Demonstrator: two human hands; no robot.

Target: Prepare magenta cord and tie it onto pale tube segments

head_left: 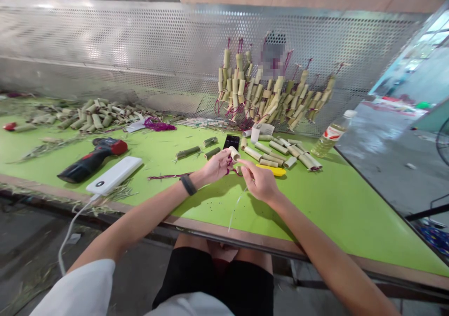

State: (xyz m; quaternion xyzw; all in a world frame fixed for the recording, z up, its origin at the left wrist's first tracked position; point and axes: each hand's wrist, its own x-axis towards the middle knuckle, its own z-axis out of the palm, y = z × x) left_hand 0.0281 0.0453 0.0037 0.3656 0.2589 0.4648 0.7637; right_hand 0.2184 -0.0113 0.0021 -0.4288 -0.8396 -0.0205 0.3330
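Note:
My left hand [217, 165] is closed around a short bamboo tube [234, 154], held just above the green table [333, 204]. My right hand [258, 180] pinches a thin pale wire [235, 208] that hangs down from its fingers, close beside the tube. A purple cord [168, 176] trails from under my left hand across the table. A black band sits on my left wrist.
Loose bamboo tubes [277, 152], a yellow knife [271, 169] and a phone [231, 141] lie beyond my hands. Strung tubes [266, 96] hang on the perforated metal wall. A drill [93, 159], a white power bank [114, 175], more cut tubes [91, 117] left; a bottle [331, 133] right.

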